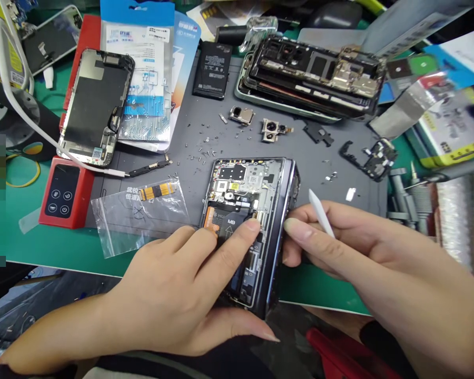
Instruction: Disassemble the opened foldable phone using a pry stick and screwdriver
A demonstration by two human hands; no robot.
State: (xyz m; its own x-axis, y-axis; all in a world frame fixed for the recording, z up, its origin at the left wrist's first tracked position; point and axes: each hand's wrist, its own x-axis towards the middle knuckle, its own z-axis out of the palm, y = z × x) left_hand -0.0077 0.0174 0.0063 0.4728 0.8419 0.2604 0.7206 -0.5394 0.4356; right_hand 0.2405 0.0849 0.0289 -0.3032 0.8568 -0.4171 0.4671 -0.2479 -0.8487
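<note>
An opened folding phone [256,173], its battery and inner boards exposed, lies tilted at the near edge of the mat. Across it rests my left hand [177,279], the index fingertip pressing near a connector beside the battery and the thumb by the lower edge. My left hand is closed about the phone, steadying it. At the phone's right side, my right hand [339,247] is closed, thumb and fingertips at the edge. A white pointed plastic pry stick [319,210] sticks up from between the fingers of this hand. The fingers' undersides are hidden.
Loose screws [207,152] and camera modules [270,129] lie beyond the phone on the grey mat [174,168]. Left are a clear bag [114,216], a flex cable [158,190] and a red device [69,195]. Stacked phone parts [319,68] stand at the back.
</note>
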